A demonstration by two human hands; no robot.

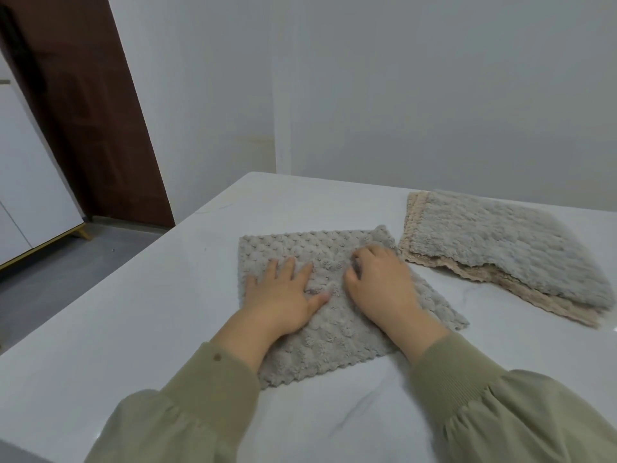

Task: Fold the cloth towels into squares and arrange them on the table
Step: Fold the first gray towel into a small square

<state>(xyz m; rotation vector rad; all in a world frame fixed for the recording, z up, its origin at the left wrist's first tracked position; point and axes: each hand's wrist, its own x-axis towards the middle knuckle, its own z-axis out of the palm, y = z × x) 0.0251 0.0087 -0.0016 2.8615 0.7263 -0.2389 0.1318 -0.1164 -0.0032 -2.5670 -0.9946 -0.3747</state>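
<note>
Closest are my green sleeves (207, 396). My left hand (283, 295) lies flat and spread wide on the grey towel (300, 345) on the table (133, 312). My right hand (380, 285) is curled down into this towel; if it pinches, I cannot tell.

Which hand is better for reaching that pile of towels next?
Probably the right hand: it rests on the grey towel on the side nearest the pile. The left hand lies flat farther away.

1 grey towel (320, 342), 1 grey + beige stack (494, 242), L hand (283, 297), R hand (380, 289), 1 table (167, 312)
</note>
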